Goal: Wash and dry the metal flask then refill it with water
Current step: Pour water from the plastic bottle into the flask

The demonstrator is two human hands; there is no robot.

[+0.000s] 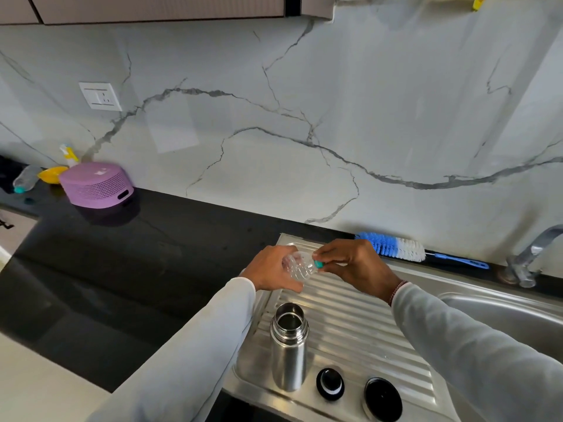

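While left hand (272,269) grips plastic bottle (300,266), right hand (355,264) pinches its cap (319,264).

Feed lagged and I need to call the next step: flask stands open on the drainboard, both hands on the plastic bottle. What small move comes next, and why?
Probably twist the teal cap off. The right hand pinches it while the left hand grips the clear plastic bottle, held on its side. The metal flask stands upright and open just below, its two lids set aside on the drainboard, so it looks ready for pouring.
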